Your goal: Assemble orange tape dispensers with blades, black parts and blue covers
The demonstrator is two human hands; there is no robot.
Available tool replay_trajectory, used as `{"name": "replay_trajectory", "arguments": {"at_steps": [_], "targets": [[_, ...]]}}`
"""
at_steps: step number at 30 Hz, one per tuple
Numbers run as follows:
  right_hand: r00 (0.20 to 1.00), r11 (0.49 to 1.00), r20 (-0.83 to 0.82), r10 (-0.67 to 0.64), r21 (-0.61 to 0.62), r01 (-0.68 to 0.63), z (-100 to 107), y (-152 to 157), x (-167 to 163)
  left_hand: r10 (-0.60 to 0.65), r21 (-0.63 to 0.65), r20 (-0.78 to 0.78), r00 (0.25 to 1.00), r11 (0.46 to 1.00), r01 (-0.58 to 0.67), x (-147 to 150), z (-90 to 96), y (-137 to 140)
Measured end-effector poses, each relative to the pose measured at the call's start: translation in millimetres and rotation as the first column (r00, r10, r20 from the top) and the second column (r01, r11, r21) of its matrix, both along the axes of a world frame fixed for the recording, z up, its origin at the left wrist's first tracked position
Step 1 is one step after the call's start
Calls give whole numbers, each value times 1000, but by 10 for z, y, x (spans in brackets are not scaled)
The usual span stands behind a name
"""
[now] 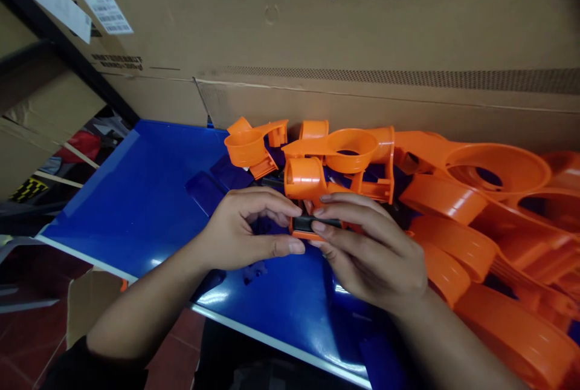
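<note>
At five o'clock from centre, our left hand [242,230] pinches an orange part [309,235] over the worktop [136,184]; our right hand [380,251] grips its other end, touching the black insert [302,224]. We judge that uneven pressure could tilt the insert, or a slip lose the part among the orange pieces [516,227] at three o'clock.

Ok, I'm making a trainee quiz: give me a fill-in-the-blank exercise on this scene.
1. The glossy, flat tabletop is coloured ____.
2. The big brown cardboard box bears the large Latin letters ____.
3. The left hand and right hand hold a small oblong plastic part coloured orange and ____.

Missing words: blue; AUX; black.
</note>
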State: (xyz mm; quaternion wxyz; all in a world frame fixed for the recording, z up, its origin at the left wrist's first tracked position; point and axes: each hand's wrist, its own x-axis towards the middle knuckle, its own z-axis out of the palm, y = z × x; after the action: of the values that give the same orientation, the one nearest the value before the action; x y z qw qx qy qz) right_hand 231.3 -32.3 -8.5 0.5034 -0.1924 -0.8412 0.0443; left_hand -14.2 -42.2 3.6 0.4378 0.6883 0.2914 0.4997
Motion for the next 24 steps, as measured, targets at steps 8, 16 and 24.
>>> {"name": "replay_trajectory", "arguments": {"at_steps": [8,16,24], "targets": [[998,1000,-56,-9,-5,9,18,11,20,178,383,-29,984,911,-153,40,-45,-5],[998,999,-40,-40,0,40,28,10,18,200,492,8,980,852,-178,156,-148,-10],[998,999,-55,-34,21,35,4,1,-1,250,625,-39,967,762,-172,159,-159,17]]}}
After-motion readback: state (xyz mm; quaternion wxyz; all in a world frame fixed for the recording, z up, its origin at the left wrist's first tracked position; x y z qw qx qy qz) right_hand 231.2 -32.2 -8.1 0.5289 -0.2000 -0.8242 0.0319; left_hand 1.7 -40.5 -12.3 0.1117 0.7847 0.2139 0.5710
